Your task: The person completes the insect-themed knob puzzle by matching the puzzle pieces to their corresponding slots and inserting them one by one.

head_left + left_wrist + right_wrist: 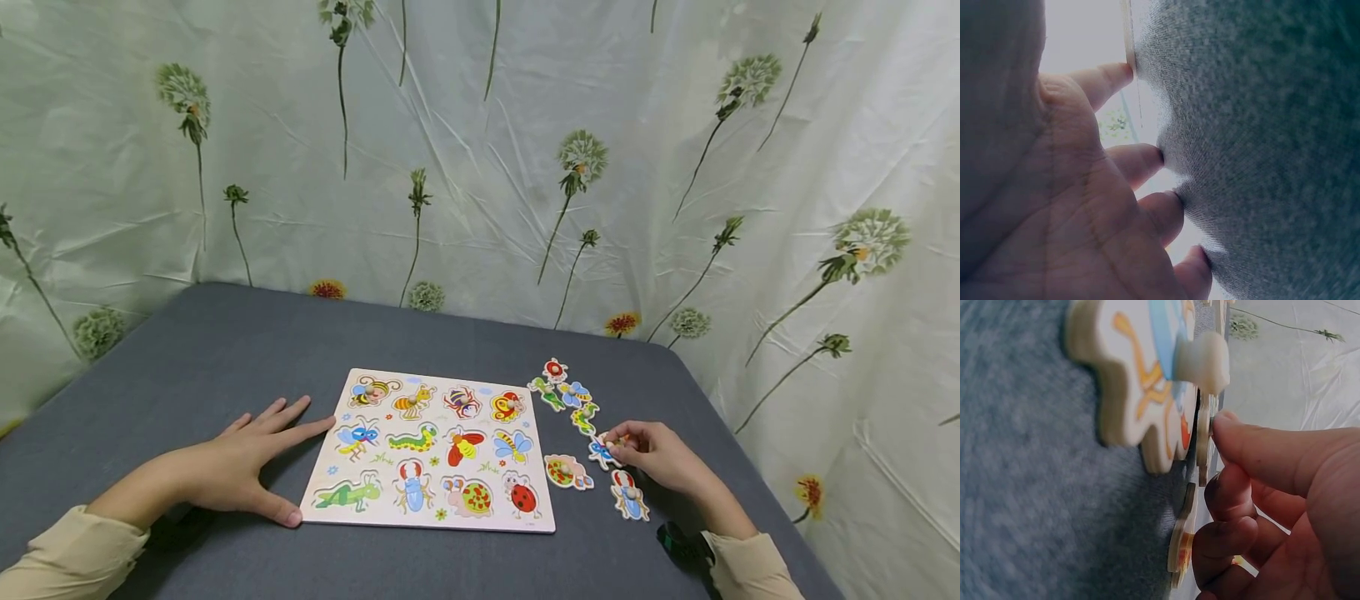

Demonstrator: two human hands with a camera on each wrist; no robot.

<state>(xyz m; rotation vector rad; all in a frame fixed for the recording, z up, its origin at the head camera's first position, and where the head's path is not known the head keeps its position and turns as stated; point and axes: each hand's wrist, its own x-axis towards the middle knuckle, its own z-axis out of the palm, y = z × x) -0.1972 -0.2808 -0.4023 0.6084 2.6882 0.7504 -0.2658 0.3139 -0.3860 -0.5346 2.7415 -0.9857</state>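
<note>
A wooden knob puzzle board (378, 460) printed with insects lies on the table. My left hand (240, 454) is spread at its left side, index fingertip and thumb (1107, 84) at the board's edge, the other fingertips down on the cloth. Over the loose pieces to the right, my right hand (660, 454) pinches a blue mosquito piece (600, 451) between thumb (1260, 447) and index finger. Nearest that hand lie a stag beetle piece (628, 500) with a pale knob (1210, 362), and a snail piece (561, 472) beside the board.
Farther back lie a caterpillar piece (583, 419), a blue-winged bee piece (574, 395), a green grasshopper piece (547, 394) and a ladybird piece (555, 372). Knobs stand up from the board's top row. A flowered curtain (480, 208) hangs behind the grey-covered table (262, 350).
</note>
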